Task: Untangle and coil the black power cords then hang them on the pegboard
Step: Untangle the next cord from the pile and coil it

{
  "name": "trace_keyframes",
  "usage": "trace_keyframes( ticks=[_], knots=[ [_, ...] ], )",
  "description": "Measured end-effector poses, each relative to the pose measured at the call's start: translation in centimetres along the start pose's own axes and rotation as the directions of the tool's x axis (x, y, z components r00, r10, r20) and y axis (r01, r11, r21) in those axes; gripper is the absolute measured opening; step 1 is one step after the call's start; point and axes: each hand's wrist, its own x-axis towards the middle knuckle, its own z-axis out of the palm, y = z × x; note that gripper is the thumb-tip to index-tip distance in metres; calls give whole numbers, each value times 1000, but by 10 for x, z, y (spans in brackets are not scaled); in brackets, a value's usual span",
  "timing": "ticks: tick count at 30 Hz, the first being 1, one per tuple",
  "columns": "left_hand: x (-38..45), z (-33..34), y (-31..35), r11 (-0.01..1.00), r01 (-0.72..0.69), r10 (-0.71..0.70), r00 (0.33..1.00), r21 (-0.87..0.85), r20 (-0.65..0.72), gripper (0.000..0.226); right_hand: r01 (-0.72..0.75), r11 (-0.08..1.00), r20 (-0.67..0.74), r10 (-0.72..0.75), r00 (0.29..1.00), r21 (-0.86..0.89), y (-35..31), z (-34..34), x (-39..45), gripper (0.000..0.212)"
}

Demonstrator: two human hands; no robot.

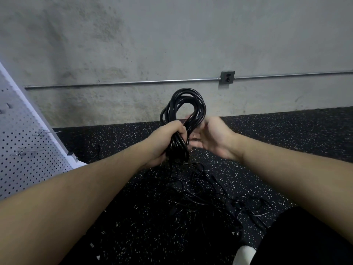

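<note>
My left hand (pixel 164 138) grips a coiled black power cord (pixel 183 109) around its lower part, so the loop stands upright above my fist. Just right of the coil, my right hand (pixel 212 136) is palm up with loose fingers touching the far side of the loop. More black cords (pixel 202 194) lie tangled on the speckled floor below my hands. The white pegboard (pixel 28 150) leans at the left edge, with metal hooks (pixel 41 132) sticking out of it.
A concrete wall with a metal conduit (pixel 124 83) and an outlet box (pixel 227 77) faces me. The floor is black speckled rubber (pixel 286 134). My dark trouser leg (pixel 305 236) and a white shoe tip (pixel 244 255) show at the bottom right.
</note>
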Motion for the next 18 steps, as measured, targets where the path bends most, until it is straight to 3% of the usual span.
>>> trace_keyframes(
  ticks=[3, 6, 9, 12, 16, 18],
  knots=[
    [2, -1, 4, 996, -22, 22, 1000, -81, -8, 24, -142, 911, 129, 205, 970, -387, 17, -6, 0, 53],
    [0, 4, 9, 983, -23, 25, 1000, -181, 9, 24, -44, 710, 253, 308, 917, -703, 20, 1, -5, 56],
    [1, 6, 13, 967, -66, 65, 998, -248, -14, 25, 88, 584, 262, 220, 939, -807, 18, 6, -3, 19],
    [6, 2, 17, 979, -123, 105, 988, -162, -116, 20, 109, 494, 260, 248, 933, -863, 20, 4, -1, 34],
    [10, -13, 17, 991, -104, 77, 958, -84, -277, 17, 106, 495, 234, 206, 950, -863, 16, -2, -2, 42],
    [10, -19, 17, 994, -78, 50, 941, -72, -336, 15, 84, 549, 238, 216, 947, -832, 10, -5, -5, 39]
  ],
)
